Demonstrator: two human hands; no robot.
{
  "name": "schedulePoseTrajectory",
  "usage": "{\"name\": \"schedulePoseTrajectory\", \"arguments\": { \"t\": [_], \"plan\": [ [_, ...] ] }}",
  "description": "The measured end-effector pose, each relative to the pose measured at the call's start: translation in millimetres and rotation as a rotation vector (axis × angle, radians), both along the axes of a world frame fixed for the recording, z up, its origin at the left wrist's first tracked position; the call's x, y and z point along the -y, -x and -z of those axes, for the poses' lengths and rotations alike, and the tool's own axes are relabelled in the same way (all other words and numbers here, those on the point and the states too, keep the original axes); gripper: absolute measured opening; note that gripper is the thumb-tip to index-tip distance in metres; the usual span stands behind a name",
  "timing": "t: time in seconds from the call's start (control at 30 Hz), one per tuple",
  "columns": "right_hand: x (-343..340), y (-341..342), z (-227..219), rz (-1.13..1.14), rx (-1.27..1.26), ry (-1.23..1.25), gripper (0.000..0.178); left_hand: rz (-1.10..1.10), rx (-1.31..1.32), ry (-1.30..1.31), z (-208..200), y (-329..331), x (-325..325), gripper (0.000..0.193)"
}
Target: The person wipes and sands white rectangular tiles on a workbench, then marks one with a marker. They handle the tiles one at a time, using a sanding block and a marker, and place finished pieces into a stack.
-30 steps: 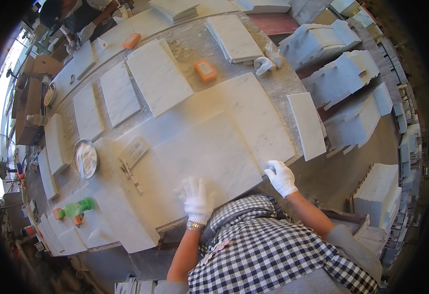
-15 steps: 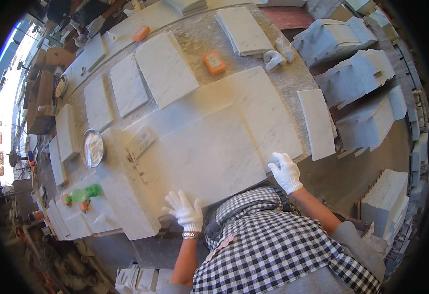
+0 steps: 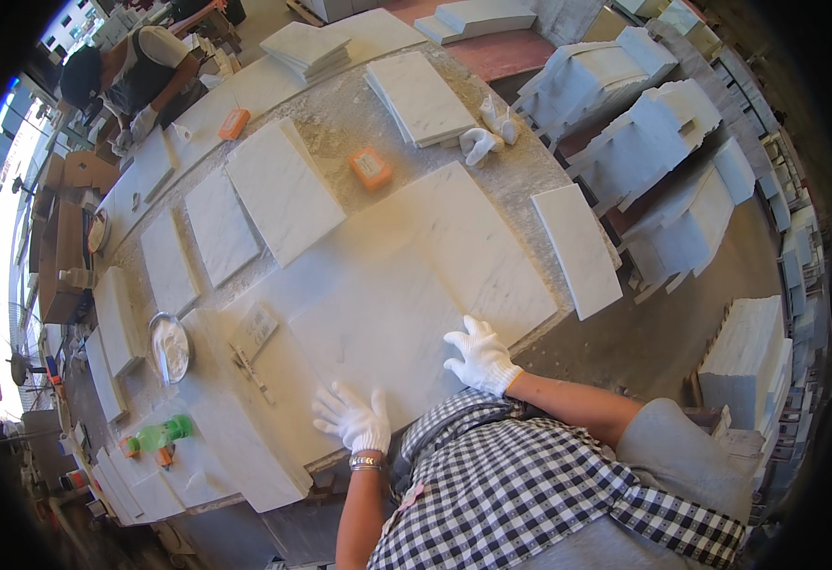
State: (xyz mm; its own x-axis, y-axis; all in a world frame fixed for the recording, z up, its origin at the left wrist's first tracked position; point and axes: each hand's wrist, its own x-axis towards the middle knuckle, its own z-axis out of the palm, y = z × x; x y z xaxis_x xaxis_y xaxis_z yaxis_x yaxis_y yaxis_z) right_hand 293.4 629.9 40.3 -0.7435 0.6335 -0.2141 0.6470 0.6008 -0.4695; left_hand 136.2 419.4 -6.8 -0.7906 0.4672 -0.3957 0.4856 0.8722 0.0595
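A flat, pale marble slab (image 3: pixel 368 318) lies in front of me on top of larger slabs. My left hand (image 3: pixel 352 418), in a white knitted glove, rests with fingers spread at the slab's near edge. At its near right part is my right hand (image 3: pixel 480 357), also gloved, with thumb and fingers apart. Neither hand holds anything. A larger veined marble slab (image 3: pixel 497 256) shows beyond the right side of the top one. Left of the top slab lie a small white tile with marks (image 3: pixel 253 328) and a thin pen-like tool (image 3: pixel 252 373).
A metal bowl of white paste (image 3: pixel 171 350) and a green bottle (image 3: pixel 161 434) stand at the left. Further off are marble panels (image 3: pixel 286 190), an orange block (image 3: pixel 370 168) and crumpled white gloves (image 3: pixel 480 144). A co-worker (image 3: pixel 145 71) bends at the far left. Stacked slabs (image 3: pixel 658 142) stand right.
My right hand has moved left, from the slab's right corner onto its near part. My left hand has come down onto the slab's edge. The view has shifted, showing more of the co-worker.
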Motion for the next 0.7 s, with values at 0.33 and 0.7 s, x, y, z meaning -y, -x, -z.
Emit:
{"name": "schedulePoseTrajectory", "arguments": {
  "t": [0.33, 0.7],
  "plan": [
    [-52.6, -9.5, 18.3, 0.490, -0.276, 0.604, 0.043, 0.004, -0.008, -0.016, -4.3, 1.1, -0.8, 0.091],
    [-43.7, 3.6, 46.1, 0.566, -0.312, 0.559, 0.046, -0.017, 0.053, 0.166, -17.5, 4.8, -10.0, 0.092]
  ]
}}
